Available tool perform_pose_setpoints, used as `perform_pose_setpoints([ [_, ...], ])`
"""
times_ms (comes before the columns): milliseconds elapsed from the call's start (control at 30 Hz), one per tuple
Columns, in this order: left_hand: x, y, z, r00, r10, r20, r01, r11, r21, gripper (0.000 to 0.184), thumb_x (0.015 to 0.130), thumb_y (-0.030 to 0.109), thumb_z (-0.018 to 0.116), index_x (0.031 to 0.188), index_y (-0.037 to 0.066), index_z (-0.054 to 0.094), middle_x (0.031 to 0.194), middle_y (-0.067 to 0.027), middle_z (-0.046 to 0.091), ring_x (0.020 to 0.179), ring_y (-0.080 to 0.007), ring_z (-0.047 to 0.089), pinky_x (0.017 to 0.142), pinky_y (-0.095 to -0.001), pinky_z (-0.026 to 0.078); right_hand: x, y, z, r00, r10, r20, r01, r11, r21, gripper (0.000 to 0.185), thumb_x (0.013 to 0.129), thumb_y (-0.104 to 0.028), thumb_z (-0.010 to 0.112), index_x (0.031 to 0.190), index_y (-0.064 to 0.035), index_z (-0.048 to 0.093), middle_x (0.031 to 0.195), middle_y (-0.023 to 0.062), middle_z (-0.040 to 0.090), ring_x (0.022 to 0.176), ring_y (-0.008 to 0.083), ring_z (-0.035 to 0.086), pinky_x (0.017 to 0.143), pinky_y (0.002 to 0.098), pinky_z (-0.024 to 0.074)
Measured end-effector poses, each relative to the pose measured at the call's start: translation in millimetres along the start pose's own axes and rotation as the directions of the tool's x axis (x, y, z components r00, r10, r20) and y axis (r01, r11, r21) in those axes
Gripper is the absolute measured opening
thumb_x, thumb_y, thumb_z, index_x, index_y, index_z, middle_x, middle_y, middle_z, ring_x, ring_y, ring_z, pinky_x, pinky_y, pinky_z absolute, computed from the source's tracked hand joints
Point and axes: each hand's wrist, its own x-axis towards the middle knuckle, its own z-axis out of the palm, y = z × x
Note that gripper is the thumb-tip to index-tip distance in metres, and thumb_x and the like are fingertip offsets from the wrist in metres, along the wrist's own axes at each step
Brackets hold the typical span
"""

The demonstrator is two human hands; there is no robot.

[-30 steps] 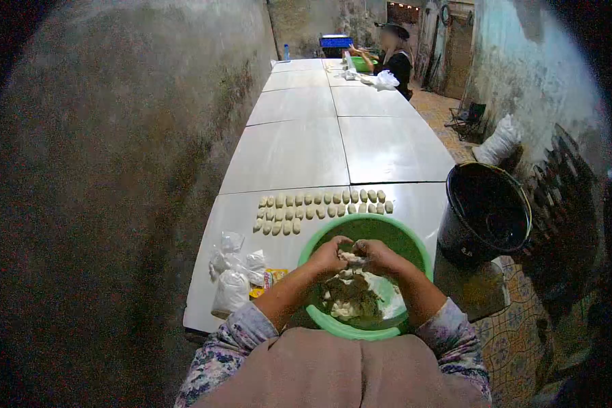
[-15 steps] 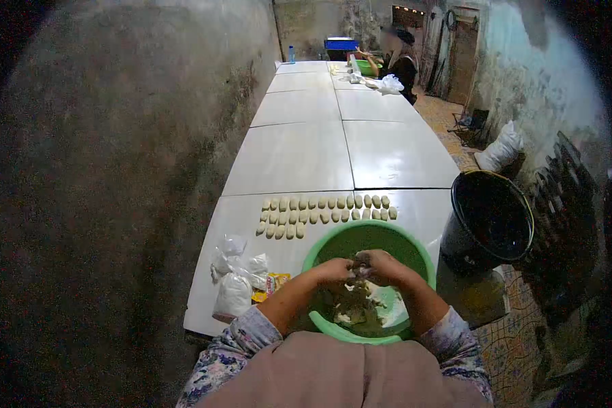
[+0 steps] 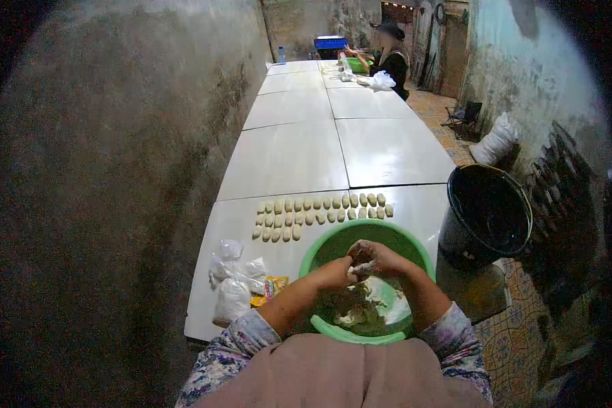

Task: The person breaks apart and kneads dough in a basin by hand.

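My left hand and my right hand meet over a green basin, their fingers curled together around a small piece of dough. Only part of that piece shows, pale between the fingers; the rest is covered. Below them in the basin lies more dough, with loose white flour on its right side. Beyond the basin, shaped dough pieces lie in rows on the white table.
Left of the basin are plastic bags of white powder and a yellow packet. A black bucket stands at the right. At the far end, a person works by another green basin and a blue crate.
My hands have shifted slightly; the right one has turned and risen a little, and a pale bit of dough now shows between the fingers. The view has moved slightly.
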Motion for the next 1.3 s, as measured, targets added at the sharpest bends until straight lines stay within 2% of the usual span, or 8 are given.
perform_pose_setpoints([
  [167, 32.2, -52.4, 23.1, 0.953, 0.242, -0.183, -0.285, 0.919, -0.271, 0.031, 0.073, 0.021, 0.063, 0.088, -0.004, 0.053, 0.085, -0.0212, 0.058, 0.082, -0.0338, 0.057, 0.071, -0.0397, 0.044, -3.1, 0.8, -7.8, 0.998, -0.059, 0.000, 0.059, 0.998, 0.017, 0.042, 0.063, -0.003, 0.069, 0.100, -0.0018, 0.049, 0.093, 0.0076, 0.056, 0.085, 0.0155, 0.054, 0.071, 0.0279, 0.0463],
  [267, 2.0, -1.2, -0.8, 0.980, 0.197, -0.027, -0.189, 0.965, 0.180, 0.030, 0.076, 0.022, 0.060, 0.090, -0.003, 0.053, 0.086, -0.0215, 0.058, 0.082, -0.0339, 0.057, 0.070, -0.0396, 0.044, 1.8, 9.5, -13.6, 0.991, -0.131, 0.037, 0.131, 0.991, -0.006, 0.045, 0.063, 0.000, 0.066, 0.104, -0.0017, 0.048, 0.095, 0.0089, 0.057, 0.088, 0.0162, 0.054, 0.073, 0.0283, 0.0462],
  [633, -4.3, 6.6, -8.5, 0.953, 0.303, -0.013, -0.295, 0.918, -0.264, 0.029, 0.081, 0.027, 0.050, 0.080, -0.002, 0.056, 0.073, -0.0128, 0.059, 0.068, -0.0180, 0.055, 0.064, -0.0334, 0.044, -6.9, -18.3, -20.3, 0.977, -0.050, 0.206, 0.023, 0.991, 0.131, 0.033, 0.068, -0.007, 0.061, 0.099, -0.0005, 0.053, 0.089, 0.0048, 0.057, 0.081, 0.0126, 0.053, 0.074, 0.0278, 0.0434],
  [733, -2.9, 6.2, -7.1, 0.717, 0.654, -0.240, -0.678, 0.735, -0.021, 0.041, 0.084, 0.035, 0.040, 0.092, -0.001, 0.058, 0.086, -0.0105, 0.061, 0.075, -0.0211, 0.057, 0.070, -0.0327, 0.044, -7.4, -20.1, -20.8, 0.980, -0.074, 0.187, 0.042, 0.984, 0.170, 0.029, 0.070, -0.007, 0.059, 0.097, -0.0018, 0.052, 0.086, 0.0031, 0.055, 0.078, 0.0115, 0.052, 0.074, 0.0263, 0.0423],
  [967, -8.3, 0.5, -11.6, 0.967, 0.212, -0.143, -0.255, 0.765, -0.591, 0.036, 0.083, 0.035, 0.044, 0.090, 0.001, 0.057, 0.075, -0.0049, 0.055, 0.068, -0.0133, 0.049, 0.064, -0.0287, 0.042, 12.4, 45.5, -51.9, 0.991, -0.131, 0.013, 0.131, 0.966, -0.225, 0.019, 0.073, -0.016, 0.058, 0.087, -0.0040, 0.052, 0.076, 0.0009, 0.054, 0.068, 0.0106, 0.049, 0.064, 0.0254, 0.0412],
  [1100, -9.3, 15.3, -7.5, 0.937, 0.284, -0.205, -0.330, 0.912, -0.244, 0.024, 0.079, 0.025, 0.053, 0.090, 0.003, 0.055, 0.074, -0.0070, 0.056, 0.065, -0.0164, 0.052, 0.060, -0.0311, 0.044, 0.9, 0.2, -31.5, 0.995, -0.076, -0.062, 0.080, 0.994, 0.068, 0.022, 0.079, -0.025, 0.056, 0.081, -0.0036, 0.053, 0.073, 0.0022, 0.053, 0.067, 0.0119, 0.049, 0.062, 0.0261, 0.0402],
  [1167, -9.9, 16.1, -8.3, 0.965, 0.189, -0.181, -0.191, 0.982, 0.003, 0.028, 0.077, 0.023, 0.054, 0.096, 0.003, 0.054, 0.083, -0.0167, 0.057, 0.073, -0.0295, 0.054, 0.067, -0.0370, 0.043, -1.8, -27.0, -16.5, 0.964, 0.186, -0.190, -0.227, 0.948, -0.224, 0.026, 0.081, -0.029, 0.056, 0.082, -0.0033, 0.053, 0.072, 0.0033, 0.053, 0.066, 0.0122, 0.048, 0.062, 0.0269, 0.0401],
  [1300, -3.8, 4.2, -3.4, 0.975, 0.164, -0.152, -0.141, 0.978, 0.155, 0.036, 0.069, 0.026, 0.065, 0.096, 0.005, 0.055, 0.093, -0.0184, 0.058, 0.087, -0.0345, 0.055, 0.074, -0.0417, 0.044, -7.8, -24.2, -0.5, 0.999, -0.011, -0.048, -0.012, 0.888, -0.461, 0.030, 0.079, -0.029, 0.061, 0.083, -0.0005, 0.053, 0.071, 0.0047, 0.052, 0.068, 0.0127, 0.047, 0.062, 0.0281, 0.0402],
])
